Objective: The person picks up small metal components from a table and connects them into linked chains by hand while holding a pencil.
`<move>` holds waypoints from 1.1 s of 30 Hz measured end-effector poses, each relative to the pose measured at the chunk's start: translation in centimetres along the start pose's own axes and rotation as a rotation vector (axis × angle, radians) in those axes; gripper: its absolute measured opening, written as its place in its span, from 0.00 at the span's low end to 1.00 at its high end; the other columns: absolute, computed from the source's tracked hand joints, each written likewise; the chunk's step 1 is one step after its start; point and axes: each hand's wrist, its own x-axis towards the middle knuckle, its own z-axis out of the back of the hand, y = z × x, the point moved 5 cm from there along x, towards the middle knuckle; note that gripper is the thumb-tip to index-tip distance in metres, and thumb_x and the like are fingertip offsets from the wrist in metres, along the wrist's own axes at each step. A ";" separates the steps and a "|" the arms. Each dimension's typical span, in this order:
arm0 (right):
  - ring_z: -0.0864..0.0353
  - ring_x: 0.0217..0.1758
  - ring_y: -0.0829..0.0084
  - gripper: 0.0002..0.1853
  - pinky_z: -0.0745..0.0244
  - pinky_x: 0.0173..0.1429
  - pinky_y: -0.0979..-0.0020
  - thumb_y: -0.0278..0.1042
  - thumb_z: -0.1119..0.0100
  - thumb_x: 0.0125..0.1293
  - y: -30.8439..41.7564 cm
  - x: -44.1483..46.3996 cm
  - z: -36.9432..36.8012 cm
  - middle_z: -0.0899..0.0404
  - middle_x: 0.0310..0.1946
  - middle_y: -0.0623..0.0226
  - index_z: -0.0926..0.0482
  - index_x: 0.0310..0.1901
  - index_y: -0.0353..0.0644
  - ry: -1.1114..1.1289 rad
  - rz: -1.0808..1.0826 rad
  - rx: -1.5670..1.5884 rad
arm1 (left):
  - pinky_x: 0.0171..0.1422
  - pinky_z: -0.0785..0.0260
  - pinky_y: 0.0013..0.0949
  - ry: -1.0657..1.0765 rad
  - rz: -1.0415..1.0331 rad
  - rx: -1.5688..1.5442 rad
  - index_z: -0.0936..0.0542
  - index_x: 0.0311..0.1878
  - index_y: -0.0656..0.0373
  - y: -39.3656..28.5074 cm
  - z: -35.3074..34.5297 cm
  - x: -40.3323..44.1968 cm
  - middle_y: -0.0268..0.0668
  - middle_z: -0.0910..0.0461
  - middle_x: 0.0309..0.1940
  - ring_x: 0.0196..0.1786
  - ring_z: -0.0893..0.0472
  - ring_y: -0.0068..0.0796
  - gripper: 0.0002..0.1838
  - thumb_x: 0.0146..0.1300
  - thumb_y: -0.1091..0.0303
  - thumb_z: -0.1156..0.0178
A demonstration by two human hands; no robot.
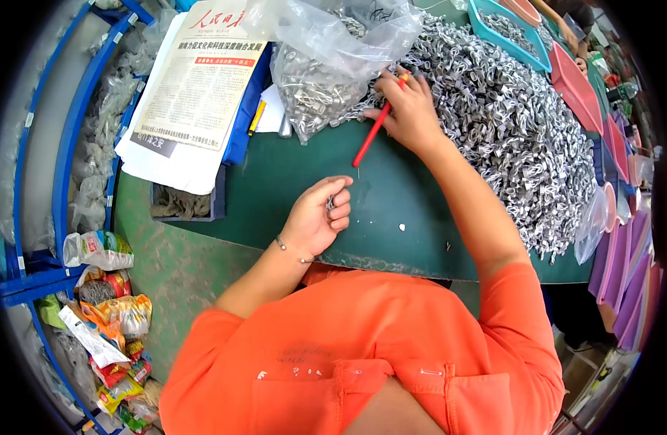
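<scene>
My right hand (pixel 409 112) is at the left edge of a large heap of small grey-and-white looped pieces (pixel 500 123). A slim red pen-like tool (pixel 371 135) sits in its grip, slanting down to the left, with a thin needle-like tip at its lower end. My left hand (pixel 319 215) is above the table's near part, fingers curled in. A bit of grey shows between those fingers, probably a small looped piece, mostly hidden. Just left of my right hand stands a clear plastic bag (pixel 319 87) holding more small pieces.
A Chinese newspaper (pixel 199 80) lies on papers at the left, beside a blue bin (pixel 239 134) and a yellow marker (pixel 257 117). A turquoise basket (pixel 511 32) and pink trays (pixel 574 87) line the far right. Blue shelving (pixel 69 130) stands left. Another person's hand (pixel 567 36) shows top right.
</scene>
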 end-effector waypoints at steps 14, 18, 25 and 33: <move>0.26 0.36 0.62 0.15 0.37 0.40 0.62 0.38 0.35 0.47 1.7 -3.4 4.1 0.24 0.31 0.67 0.27 0.35 0.45 0.095 -0.020 0.278 | 0.27 0.41 0.22 -0.032 -0.146 0.122 0.31 0.45 0.60 -1.2 0.0 0.3 0.30 0.32 0.25 0.24 0.34 0.18 0.09 0.63 0.70 0.52; 0.32 0.57 0.59 0.22 0.44 0.59 0.47 0.44 0.36 0.48 1.2 -2.3 -0.6 0.27 0.50 0.66 0.28 0.45 0.47 0.109 -0.002 0.170 | 0.49 0.32 0.29 -0.184 -0.788 0.804 0.29 0.46 0.63 -3.9 -1.8 1.5 0.42 0.25 0.47 0.49 0.25 0.30 0.09 0.65 0.73 0.57; 0.28 0.49 0.61 0.17 0.37 0.48 0.54 0.41 0.36 0.46 3.7 -5.7 2.3 0.24 0.45 0.69 0.26 0.38 0.49 0.295 0.156 0.361 | 0.63 0.44 0.41 -0.083 -1.064 1.859 0.29 0.50 0.62 -4.0 -4.2 3.4 0.48 0.32 0.56 0.62 0.38 0.52 0.15 0.58 0.80 0.54; 0.25 0.29 0.75 0.05 0.30 0.35 0.76 0.20 0.44 0.55 -2.5 -9.3 8.8 0.24 0.25 0.65 0.27 0.34 0.36 -0.094 -0.584 0.591 | 0.65 0.44 0.37 0.359 -0.651 1.554 0.31 0.52 0.64 0.3 -6.0 2.2 0.48 0.33 0.57 0.63 0.37 0.48 0.15 0.60 0.80 0.55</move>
